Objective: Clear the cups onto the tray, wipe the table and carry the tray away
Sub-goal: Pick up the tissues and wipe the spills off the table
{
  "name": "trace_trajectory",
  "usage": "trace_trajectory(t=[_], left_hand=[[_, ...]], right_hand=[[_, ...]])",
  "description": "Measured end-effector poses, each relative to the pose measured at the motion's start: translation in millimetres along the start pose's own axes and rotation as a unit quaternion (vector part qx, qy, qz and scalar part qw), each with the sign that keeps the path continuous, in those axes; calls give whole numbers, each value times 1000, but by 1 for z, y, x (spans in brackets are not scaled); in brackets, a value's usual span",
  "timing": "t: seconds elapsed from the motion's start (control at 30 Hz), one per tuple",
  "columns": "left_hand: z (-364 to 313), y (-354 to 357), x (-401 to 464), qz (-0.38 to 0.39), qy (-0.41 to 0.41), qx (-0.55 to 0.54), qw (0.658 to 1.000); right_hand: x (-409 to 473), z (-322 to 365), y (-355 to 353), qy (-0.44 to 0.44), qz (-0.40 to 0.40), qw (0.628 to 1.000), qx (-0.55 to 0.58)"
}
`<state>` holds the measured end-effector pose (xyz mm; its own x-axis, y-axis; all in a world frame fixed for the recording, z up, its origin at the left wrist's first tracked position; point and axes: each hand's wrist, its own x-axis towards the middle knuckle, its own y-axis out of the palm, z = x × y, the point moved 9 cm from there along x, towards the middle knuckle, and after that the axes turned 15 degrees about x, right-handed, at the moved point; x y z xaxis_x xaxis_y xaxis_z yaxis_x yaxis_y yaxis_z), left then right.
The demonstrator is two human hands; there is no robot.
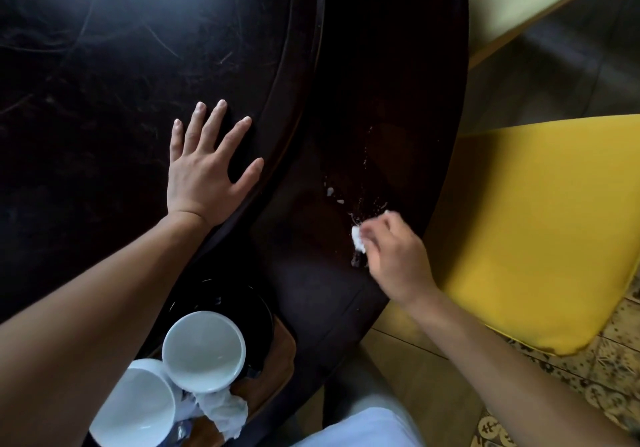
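Note:
Two white cups (pixel 204 349) (pixel 133 401) lie tilted on a wooden tray (pixel 277 360) at the bottom left, next to black saucers (pixel 242 304) and a crumpled tissue (pixel 225 412). My left hand (pixel 207 169) rests flat, fingers spread, on the raised dark centre disc of the table (pixel 121 83). My right hand (pixel 394 256) presses a small white tissue wad (pixel 358 242) onto the dark outer ring of the table (pixel 381 117). White crumbs (pixel 334 195) and wet specks lie just beyond the wad.
A yellow chair cushion (pixel 540 221) stands close against the table's right edge. A pale yellow chair (pixel 519 0) is at the top right. Patterned floor tiles (pixel 595 377) show at the lower right. My light trousers (pixel 363 426) are at the bottom.

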<state>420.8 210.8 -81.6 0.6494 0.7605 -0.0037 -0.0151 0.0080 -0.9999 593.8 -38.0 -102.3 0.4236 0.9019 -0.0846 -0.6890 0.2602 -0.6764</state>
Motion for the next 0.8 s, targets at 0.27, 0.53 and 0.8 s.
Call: trace_trajectory(t=[0.27, 0.53, 0.8], left_hand=[[0, -1, 1, -7, 0, 1, 1000], [0, 0, 2, -4, 1, 0, 1000], [-1, 0, 2, -4, -1, 0, 1000]], right_hand=[[103, -30, -49, 67, -142, 985, 74], [6, 2, 3, 45, -11, 998, 45], [-46, -4, 9, 34, 37, 998, 35]])
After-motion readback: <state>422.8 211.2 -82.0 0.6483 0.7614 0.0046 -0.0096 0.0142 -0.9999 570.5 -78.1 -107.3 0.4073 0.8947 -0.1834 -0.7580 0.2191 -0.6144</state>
